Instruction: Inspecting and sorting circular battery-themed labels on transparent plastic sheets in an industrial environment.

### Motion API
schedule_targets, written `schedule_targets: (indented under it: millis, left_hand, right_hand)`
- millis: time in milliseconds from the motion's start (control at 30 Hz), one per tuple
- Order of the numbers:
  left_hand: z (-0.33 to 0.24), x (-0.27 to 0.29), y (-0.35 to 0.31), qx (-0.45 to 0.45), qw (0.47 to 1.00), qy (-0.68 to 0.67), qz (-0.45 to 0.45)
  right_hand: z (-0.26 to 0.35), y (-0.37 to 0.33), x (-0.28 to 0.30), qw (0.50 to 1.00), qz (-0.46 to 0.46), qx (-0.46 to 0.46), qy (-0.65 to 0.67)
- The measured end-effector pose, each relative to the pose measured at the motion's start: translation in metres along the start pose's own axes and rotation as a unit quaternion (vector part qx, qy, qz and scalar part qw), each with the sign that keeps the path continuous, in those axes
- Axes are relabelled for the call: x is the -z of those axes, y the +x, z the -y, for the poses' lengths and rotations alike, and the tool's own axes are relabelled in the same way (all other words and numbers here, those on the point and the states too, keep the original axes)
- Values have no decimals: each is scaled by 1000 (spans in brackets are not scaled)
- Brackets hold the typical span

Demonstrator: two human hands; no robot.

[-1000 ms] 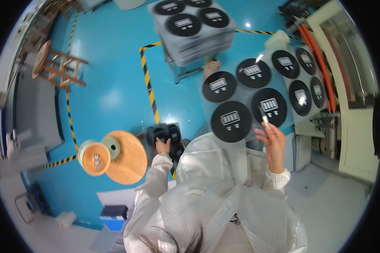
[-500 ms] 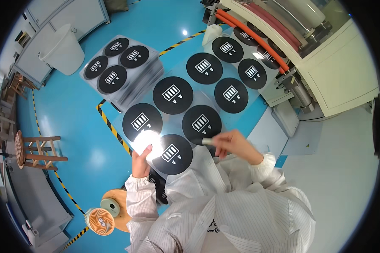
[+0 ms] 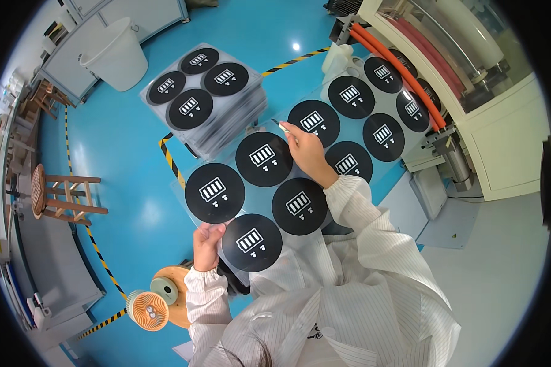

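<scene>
The right grip (image 3: 307,153) pinches a slim pale-handled blade (image 3: 281,126), its tip pointing away and to the left, at the far edge of the clear film (image 3: 257,200); whether it touches the film I cannot tell. The left grip (image 3: 207,248) pinches that film's near-left edge, thumb on top, the fingers partly hidden. The film, carrying black discs (image 3: 215,193), spreads beyond the left grip, passes beneath the right one and runs right toward orange rollers (image 3: 398,76) on a pale machine (image 3: 502,140).

Blue floor (image 3: 141,183) shows through the film, so it seems poorly backed: slack from the left grip could let it buckle, and a blade pressed there could wander into the discs close on either side. The right sleeve (image 3: 352,205), lying over the film, could drag it askew. Left of the right grip, a stack of sheets (image 3: 226,125) stands near enough for the blade to nick, if it overshot.
</scene>
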State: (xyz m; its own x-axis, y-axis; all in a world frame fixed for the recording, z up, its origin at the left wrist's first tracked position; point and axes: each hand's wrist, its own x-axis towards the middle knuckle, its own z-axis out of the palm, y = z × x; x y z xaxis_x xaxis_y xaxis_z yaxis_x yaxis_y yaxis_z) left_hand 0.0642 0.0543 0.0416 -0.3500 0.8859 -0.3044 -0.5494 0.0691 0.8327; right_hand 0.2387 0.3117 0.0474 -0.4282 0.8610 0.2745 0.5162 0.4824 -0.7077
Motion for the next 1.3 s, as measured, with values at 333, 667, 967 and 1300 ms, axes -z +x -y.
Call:
schedule_targets:
  millis: [333, 667, 967, 1300]
  left_hand:
    - [1, 44, -23, 1, 997, 61, -40]
    - [-5, 65, -47, -14, 991, 74, -110]
    - [-22, 79, -74, -38, 998, -5, -58]
    - [2, 73, -89, -28, 998, -46, -36]
  right_hand:
    - [14, 11, -10, 996, 82, 33, 2]
    - [24, -84, 40, 983, 166, 22, 77]
    - [6, -183, 168, 876, 306, -320, 194]
    - [28, -153, 89, 941, 26, -86, 325]
